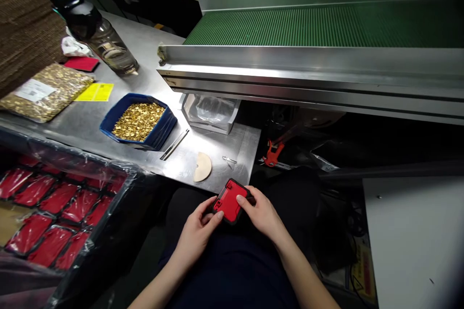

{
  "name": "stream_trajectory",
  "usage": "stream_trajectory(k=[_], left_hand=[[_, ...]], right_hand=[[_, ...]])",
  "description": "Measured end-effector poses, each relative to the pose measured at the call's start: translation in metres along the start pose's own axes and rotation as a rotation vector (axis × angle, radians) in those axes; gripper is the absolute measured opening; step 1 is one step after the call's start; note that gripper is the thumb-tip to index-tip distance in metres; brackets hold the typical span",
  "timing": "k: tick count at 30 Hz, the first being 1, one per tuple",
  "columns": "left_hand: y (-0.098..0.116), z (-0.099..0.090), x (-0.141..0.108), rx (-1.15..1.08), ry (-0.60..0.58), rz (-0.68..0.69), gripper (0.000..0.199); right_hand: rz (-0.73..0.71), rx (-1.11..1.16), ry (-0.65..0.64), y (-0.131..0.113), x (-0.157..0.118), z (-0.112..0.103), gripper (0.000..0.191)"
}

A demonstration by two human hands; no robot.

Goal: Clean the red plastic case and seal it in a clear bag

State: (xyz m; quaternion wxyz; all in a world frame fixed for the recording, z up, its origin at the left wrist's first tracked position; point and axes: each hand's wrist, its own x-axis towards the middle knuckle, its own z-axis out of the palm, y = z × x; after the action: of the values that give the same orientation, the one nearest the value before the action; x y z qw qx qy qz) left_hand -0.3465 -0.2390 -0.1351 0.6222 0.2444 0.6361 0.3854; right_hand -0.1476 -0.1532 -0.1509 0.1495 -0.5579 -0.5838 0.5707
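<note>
While both hands, left hand (197, 231) and right hand (261, 212), grasp the red part (228, 201), it hovers just off the table edge (232, 184).

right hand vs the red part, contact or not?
Touching. The head view shows the right hand with its thumb pressed on the red part; the left hand grips its other side.

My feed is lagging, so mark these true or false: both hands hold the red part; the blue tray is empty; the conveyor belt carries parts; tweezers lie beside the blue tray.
1. Both hands hold the red part. True: the left hand and right hand grip the red and black part over the lap.
2. The blue tray is empty. False: the blue tray holds small gold pieces.
3. The conveyor belt carries parts. False: the green conveyor belt is bare.
4. Tweezers lie beside the blue tray. True: the tweezers lie to its right.
</note>
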Motion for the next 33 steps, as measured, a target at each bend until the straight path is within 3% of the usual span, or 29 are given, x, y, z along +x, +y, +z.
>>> stream_trajectory(k=[4,9,14,17,20,23,26,29,33], left_hand=[[0.005,0.009,0.02,0.188,0.098,0.168,0.052],[0.022,0.009,0.039,0.397,0.158,0.283,0.038],[0.037,-0.009,0.048,0.542,0.234,0.387,0.034],[0.064,-0.026,0.06,0.608,0.251,0.496,0.021],[0.107,-0.036,0.091,0.671,0.24,0.595,0.021],[0.154,-0.037,0.141,0.756,0.246,0.663,0.024],[0.189,-0.031,0.193,0.875,0.263,0.653,0.024],[0.21,-0.027,0.231,0.99,0.262,0.568,0.03],[0.225,-0.031,0.255,1.09,0.225,0.446,0.027]], right_hand=[[0.008,-0.095,0.132,0.0,0.015,0.0,0.044],[-0.038,-0.105,0.271,-0.004,0.033,0.007,0.047],[-0.108,-0.049,0.395,-0.001,0.038,0.009,0.05],[-0.125,-0.006,0.47,0.008,0.033,0.003,0.052],[-0.161,0.021,0.493,0.021,0.024,-0.005,0.048],[-0.23,-0.019,0.52,0.039,0.016,-0.014,0.046],[-0.284,-0.157,0.626,0.063,0.011,-0.026,0.04],[-0.29,-0.201,0.712,0.085,0.009,-0.039,0.038],[-0.26,-0.131,0.804,0.092,0.007,-0.042,0.046]])
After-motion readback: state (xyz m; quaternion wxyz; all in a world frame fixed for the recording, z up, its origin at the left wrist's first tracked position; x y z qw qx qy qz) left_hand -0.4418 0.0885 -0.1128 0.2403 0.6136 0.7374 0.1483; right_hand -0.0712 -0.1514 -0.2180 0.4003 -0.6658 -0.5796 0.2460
